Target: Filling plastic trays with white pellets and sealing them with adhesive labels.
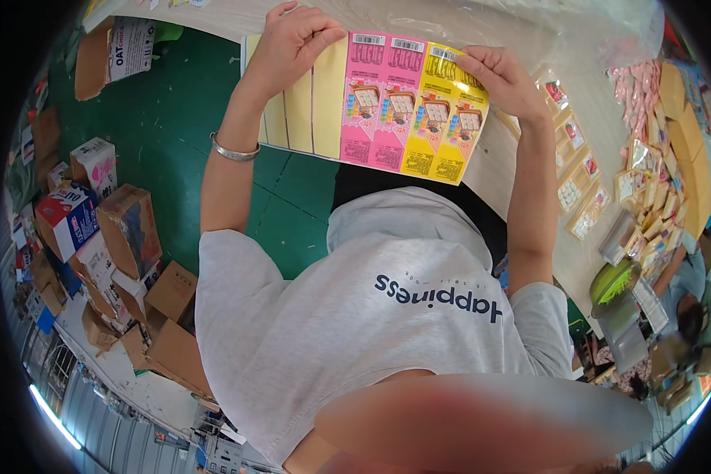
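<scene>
A sheet of stickers (pixel 404 110) is stretched between my hands just over the near edge of the table. Printed pink and yellow labels with barcodes fill its right part, while bare pale-yellow strips divided by dark lines show on the left. My left hand (pixel 302 38), with a silver bangle at the wrist, is closed at the sheet's upper left, thumb and fingers pressed together. At the upper right corner, my right hand (pixel 504 77) pinches the sheet by a yellow label, thumb in front. The fingers behind the sheet are hidden.
Small flat packs (pixel 581 186) lie in rows on the pale table (pixel 502 158). Farther right are more heaped packs (pixel 648 186), pink wrapped pieces (pixel 634 95) and a green basket-like item (pixel 615 283). Cardboard boxes (pixel 130 229) crowd the left beside the green floor (pixel 182 158).
</scene>
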Demonstrator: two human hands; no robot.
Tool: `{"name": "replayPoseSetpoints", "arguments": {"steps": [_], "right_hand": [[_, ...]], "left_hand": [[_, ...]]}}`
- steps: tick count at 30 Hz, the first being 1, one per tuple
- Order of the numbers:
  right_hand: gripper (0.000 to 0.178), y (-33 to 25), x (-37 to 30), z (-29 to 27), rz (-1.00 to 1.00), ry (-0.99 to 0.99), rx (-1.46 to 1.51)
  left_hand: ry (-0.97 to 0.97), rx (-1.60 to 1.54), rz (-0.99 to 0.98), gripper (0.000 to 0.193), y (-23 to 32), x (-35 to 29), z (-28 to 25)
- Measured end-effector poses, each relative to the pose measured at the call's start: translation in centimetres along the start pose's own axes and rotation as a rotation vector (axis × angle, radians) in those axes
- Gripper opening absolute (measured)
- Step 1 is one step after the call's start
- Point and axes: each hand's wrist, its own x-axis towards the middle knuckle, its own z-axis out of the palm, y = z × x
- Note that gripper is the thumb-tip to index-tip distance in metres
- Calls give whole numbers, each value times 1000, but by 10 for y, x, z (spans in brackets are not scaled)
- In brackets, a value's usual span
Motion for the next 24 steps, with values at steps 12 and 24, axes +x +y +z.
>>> {"name": "replayPoseSetpoints", "arguments": {"steps": [12,24], "right_hand": [[35,11,64,106,-487,748,-1024],[18,17,77,95,-600,754,-804]], "left_hand": [[66,246,-44,16,6,8,43],[43,161,-37,15,-3,5,43]]}}
